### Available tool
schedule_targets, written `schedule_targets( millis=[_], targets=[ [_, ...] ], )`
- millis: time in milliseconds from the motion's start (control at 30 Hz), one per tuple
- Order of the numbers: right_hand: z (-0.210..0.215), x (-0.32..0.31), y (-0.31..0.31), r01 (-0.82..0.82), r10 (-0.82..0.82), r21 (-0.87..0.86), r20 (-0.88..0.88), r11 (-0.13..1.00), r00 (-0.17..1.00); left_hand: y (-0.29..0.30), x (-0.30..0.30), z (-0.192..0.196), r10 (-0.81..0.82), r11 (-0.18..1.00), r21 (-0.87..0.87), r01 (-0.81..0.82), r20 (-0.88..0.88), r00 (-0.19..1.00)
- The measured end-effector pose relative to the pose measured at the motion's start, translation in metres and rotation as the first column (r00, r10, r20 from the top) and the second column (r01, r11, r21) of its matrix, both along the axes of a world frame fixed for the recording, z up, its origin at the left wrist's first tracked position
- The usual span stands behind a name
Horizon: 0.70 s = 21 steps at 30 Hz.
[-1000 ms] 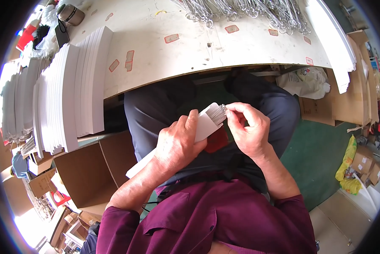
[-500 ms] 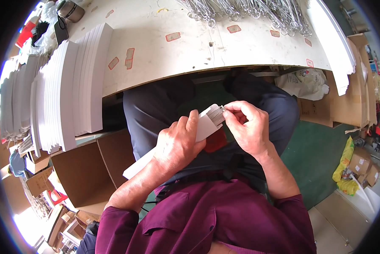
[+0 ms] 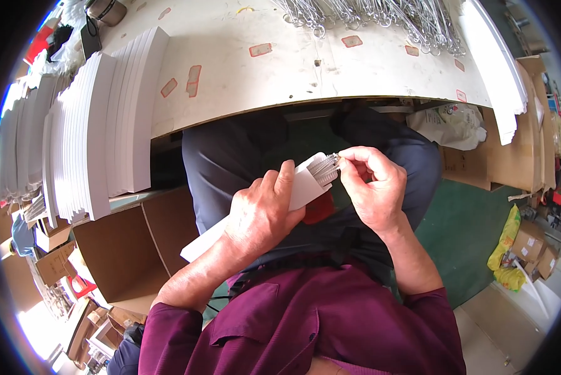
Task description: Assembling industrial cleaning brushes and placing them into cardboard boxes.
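My left hand (image 3: 258, 209) is wrapped round a long, narrow white box (image 3: 303, 190) held slantwise above my lap, its open end up and to the right. A bundle of thin silvery metal rods (image 3: 322, 167) sticks out of that end; their surface looks ribbed. My right hand (image 3: 375, 190) pinches the rods' outer tips between thumb and fingers. How far they reach inside is hidden by the box. At the far side of the table lies a heap of metal wire rods with ring ends (image 3: 380, 19).
Stacked white boxes (image 3: 127, 119) stand on the table's left, with a metal flask (image 3: 105, 11) behind. More long white pieces (image 3: 496, 75) lie along the right edge. An open cardboard carton (image 3: 115, 250) sits below left. Under the table at right is a white bag (image 3: 449, 124).
My right hand has drawn slightly to the right, and the metal rods now stick out a little farther from the box. My left hand keeps the box almost in place.
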State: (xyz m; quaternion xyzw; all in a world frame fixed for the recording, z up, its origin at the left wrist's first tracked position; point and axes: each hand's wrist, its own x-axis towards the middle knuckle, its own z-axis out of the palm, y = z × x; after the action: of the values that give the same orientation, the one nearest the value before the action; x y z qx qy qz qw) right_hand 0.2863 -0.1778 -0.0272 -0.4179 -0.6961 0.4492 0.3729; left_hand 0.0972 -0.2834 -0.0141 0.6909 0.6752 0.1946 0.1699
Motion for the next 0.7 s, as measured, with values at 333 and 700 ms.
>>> schedule_targets(
  millis=[333, 700],
  targets=[
    [0.011, -0.005, -0.003, -0.104, -0.064, -0.477, -0.323, 0.873, 0.944, 0.001, 0.000, 0.004, -0.001, 1.000, -0.015, 0.002, 0.030, 1.000],
    [0.004, -0.001, -0.003, -0.038, -0.021, -0.483, -0.117, 0.875, 0.993, -0.002, 0.000, -0.003, -0.009, 1.000, -0.012, 0.010, 0.025, 1.000]
  ],
)
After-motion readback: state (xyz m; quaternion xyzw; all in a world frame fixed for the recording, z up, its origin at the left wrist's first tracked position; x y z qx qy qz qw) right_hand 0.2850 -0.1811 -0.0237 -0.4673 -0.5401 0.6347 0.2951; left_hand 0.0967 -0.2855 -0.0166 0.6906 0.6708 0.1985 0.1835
